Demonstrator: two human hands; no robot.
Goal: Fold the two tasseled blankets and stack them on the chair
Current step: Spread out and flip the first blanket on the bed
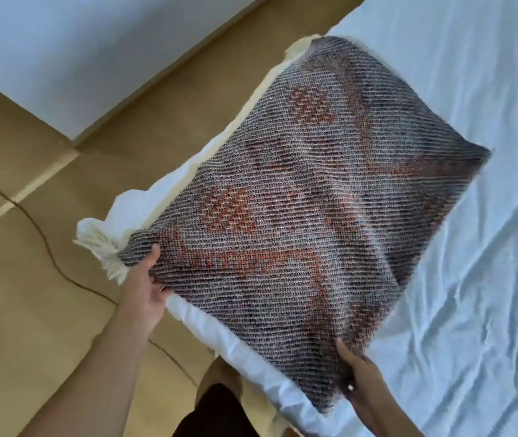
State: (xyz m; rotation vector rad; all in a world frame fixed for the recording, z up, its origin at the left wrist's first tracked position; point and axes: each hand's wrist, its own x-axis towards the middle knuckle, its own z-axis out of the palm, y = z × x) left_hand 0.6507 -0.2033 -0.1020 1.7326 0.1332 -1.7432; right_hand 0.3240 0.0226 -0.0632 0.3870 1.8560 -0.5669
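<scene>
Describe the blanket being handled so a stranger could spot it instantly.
Start at the bed with the wrinkled white sheet. On its corner lies a folded woven blanket, gripped by the left hand and right hand. Its grey weave with orange-red motifs and cream tassels sets it apart.

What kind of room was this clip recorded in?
Most likely a bedroom. A mattress edge under a rumpled white sheet fills the right side, beside a tan floor and a white wall. Both hands, left and right, hold a woven tasseled blanket over it.
</scene>
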